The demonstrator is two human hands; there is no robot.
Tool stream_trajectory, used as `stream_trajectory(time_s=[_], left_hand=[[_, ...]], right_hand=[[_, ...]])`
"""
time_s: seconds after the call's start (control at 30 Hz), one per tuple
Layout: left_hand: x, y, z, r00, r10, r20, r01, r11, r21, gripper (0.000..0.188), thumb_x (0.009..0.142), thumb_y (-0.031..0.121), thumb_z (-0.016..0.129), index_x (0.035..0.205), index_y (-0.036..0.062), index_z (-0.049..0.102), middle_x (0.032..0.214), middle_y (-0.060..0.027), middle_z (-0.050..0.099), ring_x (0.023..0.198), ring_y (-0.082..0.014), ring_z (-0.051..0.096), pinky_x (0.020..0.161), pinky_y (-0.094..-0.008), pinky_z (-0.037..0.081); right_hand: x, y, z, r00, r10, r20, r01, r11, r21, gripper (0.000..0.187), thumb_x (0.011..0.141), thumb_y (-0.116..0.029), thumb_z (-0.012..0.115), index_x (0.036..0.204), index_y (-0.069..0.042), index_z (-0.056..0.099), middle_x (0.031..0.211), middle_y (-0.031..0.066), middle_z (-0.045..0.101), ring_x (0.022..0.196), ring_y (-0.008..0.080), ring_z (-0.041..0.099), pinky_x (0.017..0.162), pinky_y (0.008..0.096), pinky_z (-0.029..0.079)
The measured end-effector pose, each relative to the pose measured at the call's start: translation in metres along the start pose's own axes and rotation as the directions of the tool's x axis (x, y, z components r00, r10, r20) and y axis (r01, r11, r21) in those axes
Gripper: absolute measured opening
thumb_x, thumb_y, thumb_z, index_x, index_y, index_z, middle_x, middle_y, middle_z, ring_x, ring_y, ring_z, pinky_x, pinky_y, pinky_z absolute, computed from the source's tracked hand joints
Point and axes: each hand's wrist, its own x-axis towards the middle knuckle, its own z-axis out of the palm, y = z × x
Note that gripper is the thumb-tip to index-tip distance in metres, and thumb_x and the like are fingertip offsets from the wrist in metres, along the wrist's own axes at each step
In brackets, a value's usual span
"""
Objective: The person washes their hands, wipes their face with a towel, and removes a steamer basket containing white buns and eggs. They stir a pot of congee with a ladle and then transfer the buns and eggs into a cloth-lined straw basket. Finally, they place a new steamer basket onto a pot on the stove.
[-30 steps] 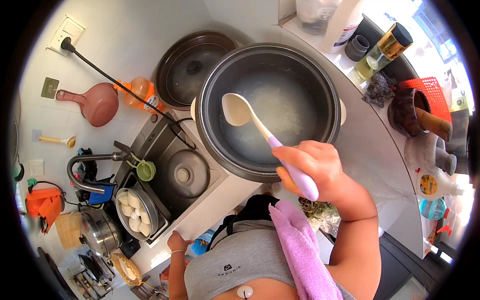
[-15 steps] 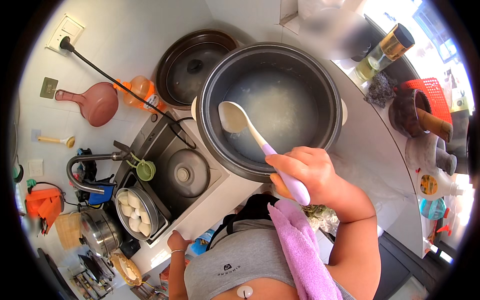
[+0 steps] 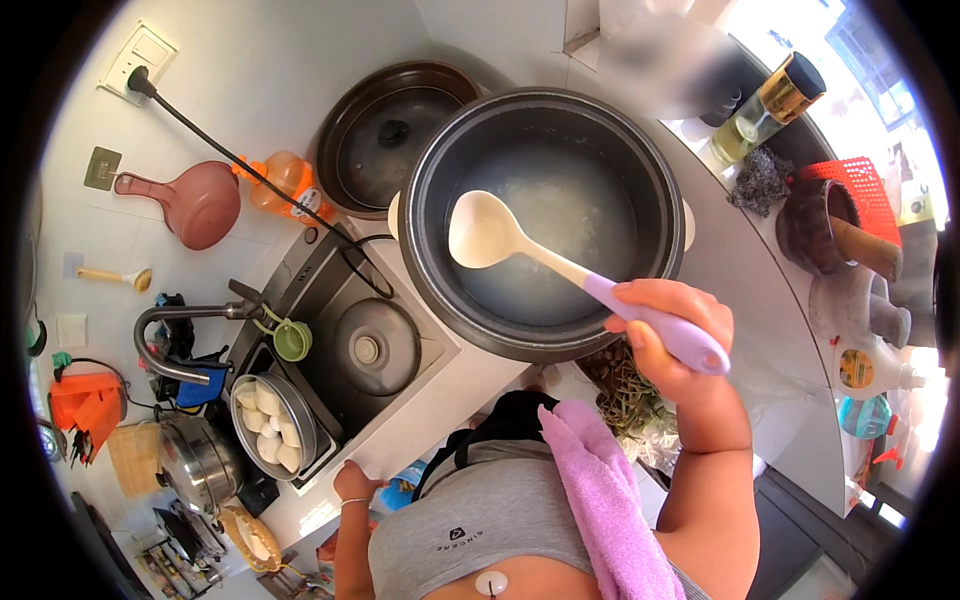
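My right hand (image 3: 683, 335) is closed around the lilac handle of a cream ladle (image 3: 484, 230). The ladle's bowl hangs over the left part of a large dark round pot (image 3: 437, 300), above cloudy, whitish liquid (image 3: 585, 225) with pale grains showing below the surface. My left hand (image 3: 354, 481) rests at the counter's front edge with its thumb held out; its other fingers are partly hidden. Nothing shows in it. Left of the pot, a sink (image 3: 330, 300) holds a round metal lid (image 3: 385, 365).
A metal pot of white pieces (image 3: 268, 425) stands at the sink's left end, by a curved faucet (image 3: 150, 345). A lidded brown pot (image 3: 350, 120) and an orange bottle (image 3: 285, 185) stand behind. A black cord (image 3: 210, 145) crosses to a wall socket. A lilac towel (image 3: 610, 490) hangs over my front.
My right hand has moved right and a little down. The ladle has risen and turned; its bowl now looks plain cream where liquid showed before. My left hand stays in place.
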Motion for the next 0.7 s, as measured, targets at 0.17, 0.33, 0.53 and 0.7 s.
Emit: stream_trajectory(time_s=[0.17,0.33,0.53,0.7], left_hand=[[0.001,-0.001,-0.003,1.0,0.0,0.003,0.0,1.0,-0.015,0.086,0.036,0.049,0.089,0.094,-0.004,0.054,0.079,-0.0152,0.067,0.074,-0.03,0.066,0.064,-0.0369,0.053],[0.0,-0.006,0.005,0.999,-0.001,-0.033,-0.001,0.999,-0.049,0.084,0.037,0.048,0.089,0.093,-0.003,0.054,0.078,-0.0145,0.067,0.073,-0.0296,0.066,0.064,-0.0369,0.053],[-0.007,-0.005,0.001,0.998,0.001,-0.066,-0.009,0.992,-0.126,0.076,0.038,0.044,0.088,0.089,-0.001,0.056,0.076,-0.0139,0.066,0.072,-0.0296,0.066,0.063,-0.037,0.053],[-0.009,-0.005,-0.003,0.997,-0.007,-0.073,-0.005,0.988,-0.157,0.071,0.038,0.044,0.088,0.086,0.0004,0.058,0.078,-0.014,0.066,0.073,-0.0292,0.066,0.064,-0.037,0.052]], right_hand=[[-0.008,-0.015,-0.011,0.998,-0.013,-0.066,0.013,1.0,0.003,0.021,0.07,0.001,0.066,0.091,0.003,0.064,0.075,0.012,0.067,0.063,0.0203,0.067,0.061,0.0271,0.053],[-0.019,-0.038,-0.014,0.986,0.086,-0.144,-0.075,0.994,0.079,0.021,0.075,-0.008,0.064,0.091,0.005,0.063,0.075,0.0125,0.067,0.064,0.0174,0.067,0.061,0.0252,0.052],[-0.03,-0.068,-0.005,0.986,0.067,-0.154,-0.049,0.992,0.121,0.024,0.078,-0.012,0.065,0.093,0.006,0.062,0.071,0.0108,0.066,0.066,0.0168,0.067,0.061,0.0249,0.052],[-0.041,-0.092,0.011,0.978,0.139,-0.152,-0.104,0.971,0.216,0.024,0.081,-0.016,0.064,0.094,0.005,0.061,0.067,0.0106,0.065,0.054,0.0098,0.056,0.051,0.0206,0.044]])
